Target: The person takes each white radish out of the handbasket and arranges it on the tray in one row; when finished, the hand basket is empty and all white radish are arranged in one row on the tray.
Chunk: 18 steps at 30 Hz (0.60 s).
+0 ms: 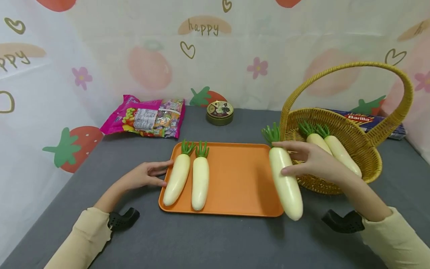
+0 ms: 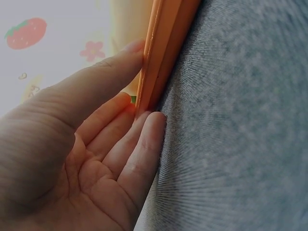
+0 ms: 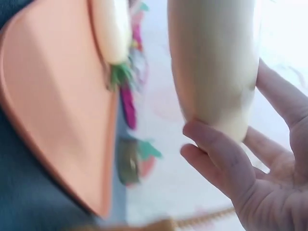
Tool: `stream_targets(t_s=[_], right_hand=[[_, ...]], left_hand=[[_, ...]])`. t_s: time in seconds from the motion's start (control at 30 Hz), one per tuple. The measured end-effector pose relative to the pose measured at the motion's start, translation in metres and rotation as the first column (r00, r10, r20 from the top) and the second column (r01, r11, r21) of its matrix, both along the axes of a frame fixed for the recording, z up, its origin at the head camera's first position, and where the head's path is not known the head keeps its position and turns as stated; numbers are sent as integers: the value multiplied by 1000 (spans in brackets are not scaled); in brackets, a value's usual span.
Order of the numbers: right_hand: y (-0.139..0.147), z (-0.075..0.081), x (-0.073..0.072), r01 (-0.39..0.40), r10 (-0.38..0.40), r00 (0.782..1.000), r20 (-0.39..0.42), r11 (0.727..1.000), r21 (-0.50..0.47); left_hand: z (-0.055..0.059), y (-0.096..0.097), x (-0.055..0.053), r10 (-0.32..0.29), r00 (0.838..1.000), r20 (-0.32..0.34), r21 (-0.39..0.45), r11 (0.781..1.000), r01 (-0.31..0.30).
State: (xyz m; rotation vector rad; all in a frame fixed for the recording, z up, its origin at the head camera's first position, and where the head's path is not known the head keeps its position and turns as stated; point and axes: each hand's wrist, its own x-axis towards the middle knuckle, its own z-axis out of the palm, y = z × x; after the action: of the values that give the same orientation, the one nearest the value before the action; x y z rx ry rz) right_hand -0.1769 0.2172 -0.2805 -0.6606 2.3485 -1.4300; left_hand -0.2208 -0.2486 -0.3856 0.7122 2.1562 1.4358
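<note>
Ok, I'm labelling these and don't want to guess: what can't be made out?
Head view: part of the leftmost radish in the basket, behind the right hand.
Head view: part of the Barilla box, behind the basket.
Head view: fine print on the pink bag, too small.
Left wrist view: much of the tray, cut off by the top edge.
Right wrist view: detail on the tin, blurred.

Grey table [image 1: 235, 243], orange tray [image 1: 238, 179], basket [image 1: 371, 161], pink bag [image 1: 147, 117], tin [image 1: 220, 113], box [image 1: 361, 118]
</note>
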Motion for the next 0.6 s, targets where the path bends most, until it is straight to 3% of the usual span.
stream_targets(t_s=[0.1,0.33,0.6], right_hand=[[-23,-11,-13,-11,11,1000,4,1000,-25],[-67,-37,-36,-24,30,994,102,998,-51],[-95,-54,-49,-53,45,994,102,995,83]], left_hand=[[2,1,0,4,1000,-5,6,1000,-4],[2,1,2,13,1000,28,8,1000,-13],[1,1,0,-5,1000,23,25,1000,4]])
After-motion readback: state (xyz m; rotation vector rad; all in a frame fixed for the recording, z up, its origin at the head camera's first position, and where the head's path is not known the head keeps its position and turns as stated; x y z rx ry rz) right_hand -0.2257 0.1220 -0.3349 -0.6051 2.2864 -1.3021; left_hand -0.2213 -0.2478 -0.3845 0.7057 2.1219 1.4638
